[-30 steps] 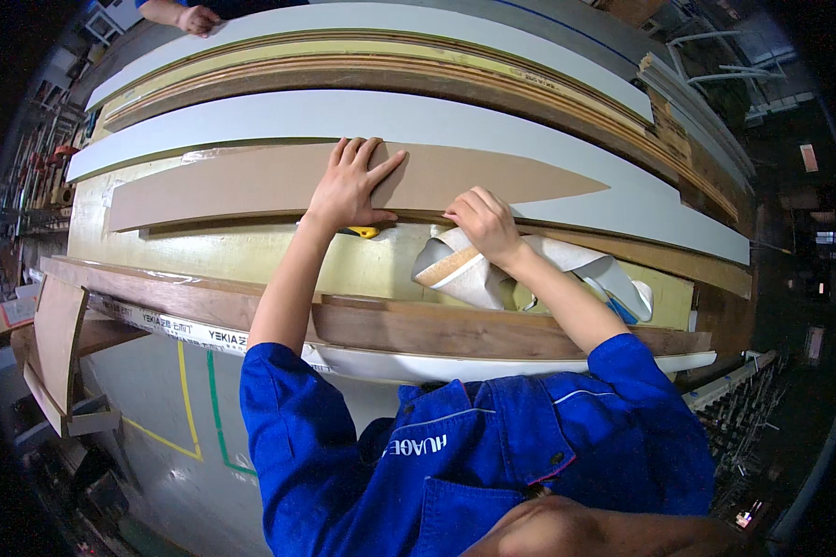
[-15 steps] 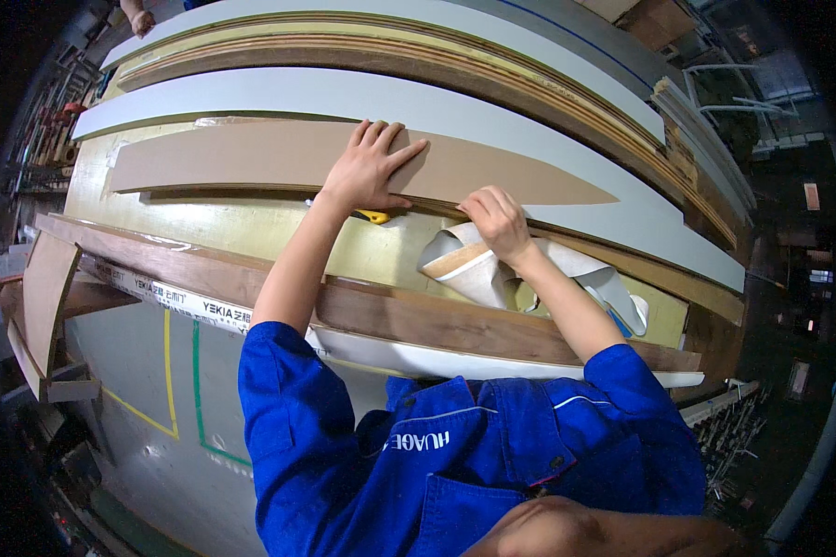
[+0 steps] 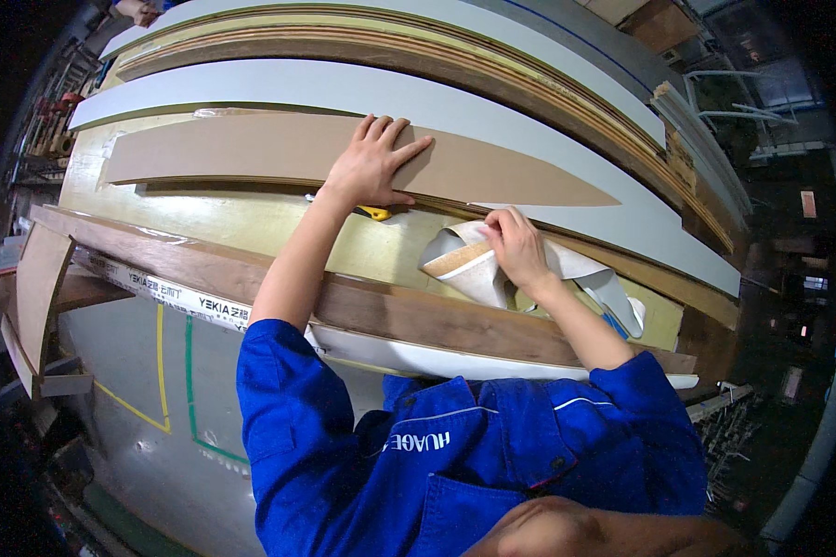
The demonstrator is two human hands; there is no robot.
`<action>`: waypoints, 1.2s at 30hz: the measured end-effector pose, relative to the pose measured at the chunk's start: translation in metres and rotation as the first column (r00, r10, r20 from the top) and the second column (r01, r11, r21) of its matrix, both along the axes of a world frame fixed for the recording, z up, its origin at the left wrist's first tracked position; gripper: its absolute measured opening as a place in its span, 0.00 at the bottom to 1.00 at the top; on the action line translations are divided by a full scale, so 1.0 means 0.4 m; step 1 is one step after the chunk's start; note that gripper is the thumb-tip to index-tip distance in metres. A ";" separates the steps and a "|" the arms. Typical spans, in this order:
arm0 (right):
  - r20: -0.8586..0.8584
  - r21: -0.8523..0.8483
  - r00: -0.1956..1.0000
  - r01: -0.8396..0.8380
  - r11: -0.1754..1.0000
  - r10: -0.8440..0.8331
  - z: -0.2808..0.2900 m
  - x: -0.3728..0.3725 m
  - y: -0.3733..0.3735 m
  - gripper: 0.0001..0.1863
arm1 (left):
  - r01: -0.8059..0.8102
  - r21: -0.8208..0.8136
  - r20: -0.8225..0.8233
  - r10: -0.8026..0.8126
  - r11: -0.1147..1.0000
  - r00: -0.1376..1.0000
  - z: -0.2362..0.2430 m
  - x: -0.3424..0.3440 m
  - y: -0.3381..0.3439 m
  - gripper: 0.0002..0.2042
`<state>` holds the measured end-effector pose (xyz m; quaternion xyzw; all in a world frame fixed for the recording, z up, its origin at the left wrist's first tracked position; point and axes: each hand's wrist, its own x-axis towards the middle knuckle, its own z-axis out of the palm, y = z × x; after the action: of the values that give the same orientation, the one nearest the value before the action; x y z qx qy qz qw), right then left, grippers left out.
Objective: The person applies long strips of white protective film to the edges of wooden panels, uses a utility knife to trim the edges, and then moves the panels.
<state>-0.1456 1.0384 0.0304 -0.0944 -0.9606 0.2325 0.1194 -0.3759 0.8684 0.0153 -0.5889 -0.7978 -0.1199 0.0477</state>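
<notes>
The left hand (image 3: 373, 172) lies flat, fingers spread, pressing on a long brown strip (image 3: 251, 148) that rests on the pale yellow-green panel (image 3: 251, 218) of the work surface. It holds nothing; the palm simply pins the strip down near its middle. Just under the wrist, a small yellow tool (image 3: 373, 213) shows on the panel, mostly hidden by the forearm.

The right hand (image 3: 518, 246) is closed in a pinch on a loose curl of white and tan tape or backing (image 3: 464, 265) that lies on the panel near the strip's pointed end. Its grip is tight, thumb and fingers together on the upper edge of the curl. More of the white band (image 3: 613, 292) trails off to the right.

The step in hand looks like fixing the strip in place: one hand steadies it while the other handles the band. By my judgement, the next move calls for keeping the strip from sliding while the band is drawn free or along its lower edge, so steady pressure from the flat hand matters.

The strip's long axis runs left to right across the view, sloping slightly down to the right, parallel to the grey board (image 3: 492, 107) beyond it. Its left end is cut blunt and its right end tapers to a sharp point, aimed right. A brown wooden rail (image 3: 195, 265) runs along the near edge.
</notes>
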 end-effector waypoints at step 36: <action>0.319 -0.946 0.845 0.311 -0.090 -0.430 -0.082 -0.082 -0.117 0.14 | -0.013 -0.023 0.023 0.013 1.000 1.000 0.004 0.001 0.006 0.48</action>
<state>-0.1785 0.9915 -0.0026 -0.3997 -0.4560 0.7858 0.1216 -0.3754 0.8709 0.0170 -0.5827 -0.8035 -0.1173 0.0323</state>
